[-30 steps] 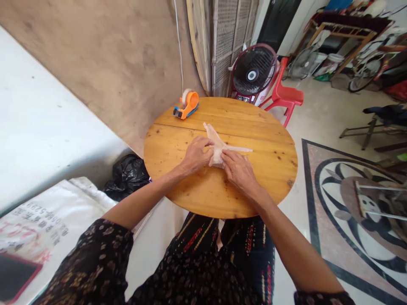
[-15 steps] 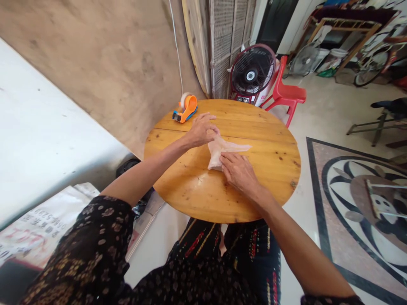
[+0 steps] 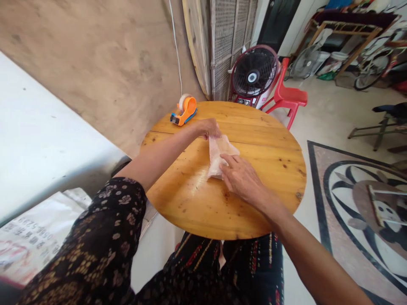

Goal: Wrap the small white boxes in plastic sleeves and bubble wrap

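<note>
A pale, thin plastic bag (image 3: 219, 153) lies folded on the round wooden table (image 3: 260, 199). My left hand (image 3: 208, 127) pinches the bag's far end, fingers closed on it. My right hand (image 3: 240, 176) rests flat on the near end of the bag, fingers stretched out and pressing it to the tabletop. An orange tape dispenser (image 3: 183, 110) sits at the far left edge of the table, a short way beyond my left hand.
A red-rimmed floor fan (image 3: 253, 76) and a red plastic chair (image 3: 288, 97) stand behind the table. A wicker panel (image 3: 229, 38) leans on the wall. A printed white sack (image 3: 34, 237) lies at lower left. Patterned floor tiles (image 3: 365, 199) spread to the right.
My left hand left the near part of the bag, reached to its far end and folded it over. The bag's long strip to the right is gone. My right hand stayed pressing.
</note>
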The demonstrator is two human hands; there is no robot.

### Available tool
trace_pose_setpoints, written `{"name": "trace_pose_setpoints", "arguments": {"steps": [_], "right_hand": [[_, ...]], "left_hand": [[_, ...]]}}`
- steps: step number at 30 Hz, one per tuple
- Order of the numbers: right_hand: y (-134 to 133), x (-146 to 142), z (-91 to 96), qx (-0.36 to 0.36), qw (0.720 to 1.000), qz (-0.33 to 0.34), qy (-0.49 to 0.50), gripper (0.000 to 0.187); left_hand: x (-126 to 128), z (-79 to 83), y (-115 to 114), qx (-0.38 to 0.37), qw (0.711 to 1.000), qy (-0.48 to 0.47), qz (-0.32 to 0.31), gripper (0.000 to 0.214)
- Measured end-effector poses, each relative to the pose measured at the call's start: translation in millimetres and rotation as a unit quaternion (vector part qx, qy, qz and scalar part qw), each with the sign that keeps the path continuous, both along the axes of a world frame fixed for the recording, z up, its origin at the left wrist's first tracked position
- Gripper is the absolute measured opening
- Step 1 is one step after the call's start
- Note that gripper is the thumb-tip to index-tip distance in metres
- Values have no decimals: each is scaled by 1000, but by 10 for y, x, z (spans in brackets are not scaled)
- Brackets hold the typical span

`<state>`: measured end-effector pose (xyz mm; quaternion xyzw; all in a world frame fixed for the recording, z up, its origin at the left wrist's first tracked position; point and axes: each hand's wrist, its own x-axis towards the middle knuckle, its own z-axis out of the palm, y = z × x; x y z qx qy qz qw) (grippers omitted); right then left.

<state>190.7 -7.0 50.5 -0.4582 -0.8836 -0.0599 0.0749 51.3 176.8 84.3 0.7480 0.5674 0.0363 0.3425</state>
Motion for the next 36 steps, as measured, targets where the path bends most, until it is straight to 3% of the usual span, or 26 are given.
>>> {"name": "trace_pose_setpoints", "arguments": {"steps": [7, 11, 16, 22, 25, 36], "right_hand": [[26, 19, 19, -19, 1000, 1, -2, 25], [25, 13, 16, -19, 1000, 3, 3, 26], [16, -7, 40, -39, 999, -5, 8, 26], [4, 6, 20, -35, 999, -9, 1, 24], [5, 14, -15, -21, 1000, -7, 11, 22], [21, 44, -67, -15, 999, 1, 39, 22]], "left_hand": [[-284, -69, -7, -48, 996, -77, 3, 23], [-399, -108, -100, -26, 993, -110, 20, 31], [-290, -129, -175, -23, 991, -113, 72, 25], [-159, -162, -130, -160, 955, -200, 151, 18], [-168, -202, -112, -186, 931, -253, 183, 16], [-112, -462, -179, -230, 890, -348, 187, 21]]}}
